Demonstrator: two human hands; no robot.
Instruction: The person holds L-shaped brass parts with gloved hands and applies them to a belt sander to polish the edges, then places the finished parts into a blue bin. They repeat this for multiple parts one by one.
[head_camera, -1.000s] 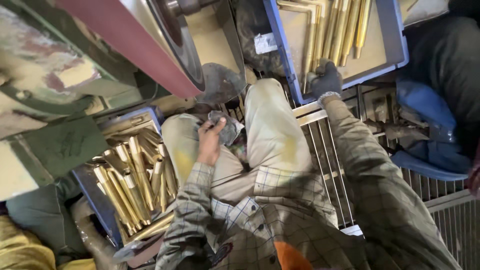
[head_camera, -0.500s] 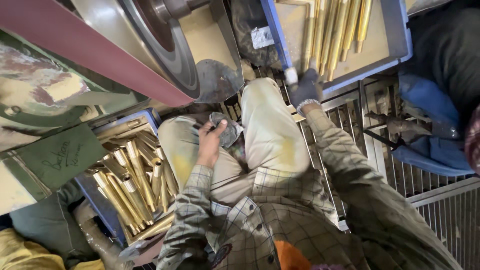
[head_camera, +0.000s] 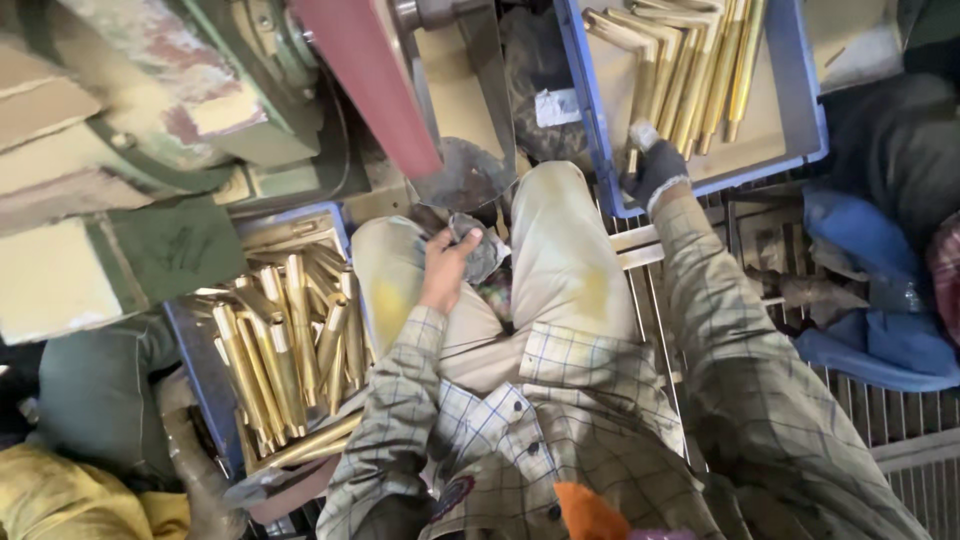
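Sitting with both knees up toward the middle of the frame, the person reaches out in two directions. The right hand (head_camera: 655, 170), in a dark glove, is at the upper right of centre, closed around the lower end of a brass rod (head_camera: 636, 148) at the near edge of a blue tray (head_camera: 800, 110); more long brass rods (head_camera: 700, 60) lie side by side in that tray, running toward the top of the frame. The left hand (head_camera: 443, 268), bare, rests on the left thigh near the centre, its fingers curled loosely over a crumpled grey cloth (head_camera: 482, 250) that lies between the knees; how firmly it grips cannot be told. Left of the left leg, in the lower left, a second blue tray (head_camera: 200, 370) holds a heap of shorter brass pieces (head_camera: 280, 340) lying at mixed angles. A red sanding belt (head_camera: 365, 70) slants down from the top centre, mounted on a worn green machine (head_camera: 150, 130) that fills the upper left. A metal grate (head_camera: 900, 450) lies under the right arm at the lower right, with blue fabric (head_camera: 870, 330) bunched beside it.
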